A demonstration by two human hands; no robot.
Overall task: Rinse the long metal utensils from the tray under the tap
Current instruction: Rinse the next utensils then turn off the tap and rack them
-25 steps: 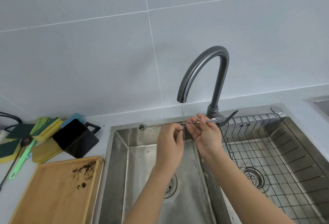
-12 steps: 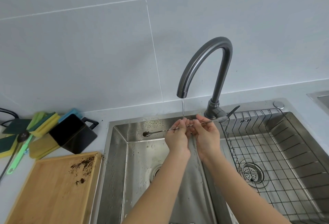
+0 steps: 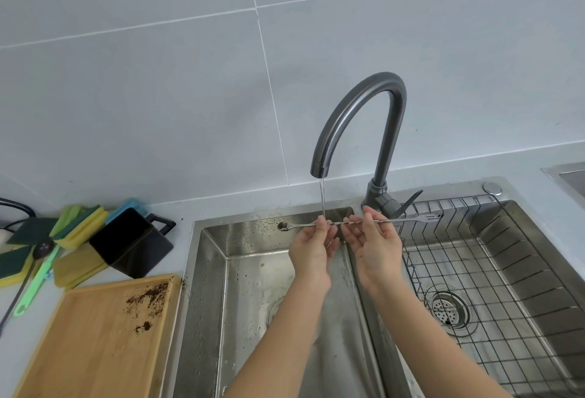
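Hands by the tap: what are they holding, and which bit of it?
Both hold one long metal spoon by its twisted middle: left hand nearer the spoon end, right hand nearer the fork end.

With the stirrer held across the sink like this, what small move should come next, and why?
Probably slide the stirrer to the right so its spoon end comes under the water stream. Dark grounds cling to that end, left of where the water lands at the left hand; the right hand holds the shaft.

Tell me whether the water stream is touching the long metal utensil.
Touching. The head view shows the water stream falling from the tap onto the long metal utensil where the left hand pinches it.
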